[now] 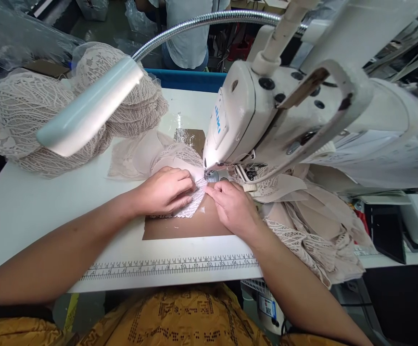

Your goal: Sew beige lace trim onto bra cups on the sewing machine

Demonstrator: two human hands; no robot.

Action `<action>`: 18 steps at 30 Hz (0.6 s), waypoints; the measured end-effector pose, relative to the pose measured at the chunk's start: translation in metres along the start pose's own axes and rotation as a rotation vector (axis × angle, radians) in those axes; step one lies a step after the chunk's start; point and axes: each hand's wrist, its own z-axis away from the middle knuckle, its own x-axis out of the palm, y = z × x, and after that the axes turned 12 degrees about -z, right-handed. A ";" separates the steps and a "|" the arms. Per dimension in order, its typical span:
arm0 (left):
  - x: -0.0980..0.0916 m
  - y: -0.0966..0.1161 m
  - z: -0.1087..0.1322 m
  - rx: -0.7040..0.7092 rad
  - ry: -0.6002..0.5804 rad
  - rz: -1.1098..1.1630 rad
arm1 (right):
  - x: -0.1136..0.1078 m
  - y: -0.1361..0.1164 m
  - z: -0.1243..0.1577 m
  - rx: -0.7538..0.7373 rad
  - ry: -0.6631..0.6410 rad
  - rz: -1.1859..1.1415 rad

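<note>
A pale lace bra cup piece (196,198) lies under the needle end of the white sewing machine (226,115). My left hand (167,191) rests on the lace with its fingers curled, pressing the fabric to the left of the presser foot. With thumb and forefinger pinched, my right hand (230,202) holds the lace's right edge just in front of the foot. Behind my left hand more of the pale fabric (147,156) spreads over the table. The needle tip is hard to make out.
Stacked lace pieces (24,120) fill the back left beneath a lamp (89,105) on a bendy metal neck. More lace and fabric (313,230) heaps up at the right. A printed ruler strip (180,265) runs along the table's front edge. A person (187,33) is beyond the table.
</note>
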 end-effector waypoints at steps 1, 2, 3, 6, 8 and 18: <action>0.000 -0.001 0.000 0.025 0.003 -0.022 | 0.000 0.000 0.000 -0.003 -0.010 0.024; 0.001 -0.002 0.000 0.060 0.007 -0.054 | 0.000 -0.001 0.000 -0.005 -0.016 0.040; 0.002 -0.002 0.000 0.102 0.008 -0.093 | 0.000 -0.001 0.000 -0.006 -0.020 0.051; 0.005 -0.006 0.000 0.214 -0.014 -0.199 | 0.000 -0.003 0.000 -0.002 -0.030 0.073; 0.006 -0.008 0.001 0.253 -0.038 -0.235 | 0.000 -0.005 0.001 0.006 -0.039 0.084; 0.004 -0.011 0.006 0.243 -0.048 -0.211 | -0.001 -0.007 0.004 0.045 -0.065 0.094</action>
